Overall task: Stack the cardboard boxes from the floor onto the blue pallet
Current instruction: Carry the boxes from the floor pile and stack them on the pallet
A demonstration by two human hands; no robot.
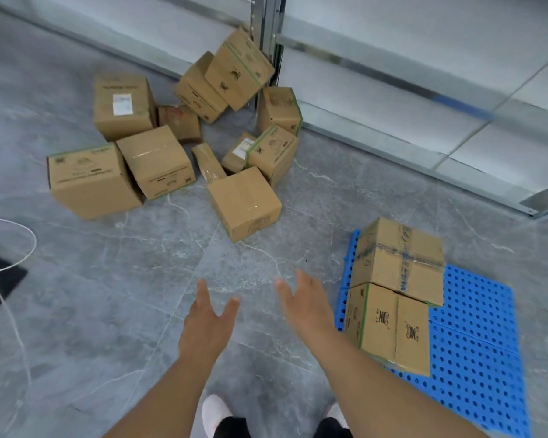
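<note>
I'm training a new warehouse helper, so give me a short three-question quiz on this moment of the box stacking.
1. True or false: the left hand and right hand each hold a box.
2. How many boxes sit on the blue pallet? A) none B) two C) five
3. Fill in: the floor box nearest the hands is sealed with clear ____.

Key: 1 false, both are open and empty; 2 B, the taped box and the printed box; 3 tape.
</note>
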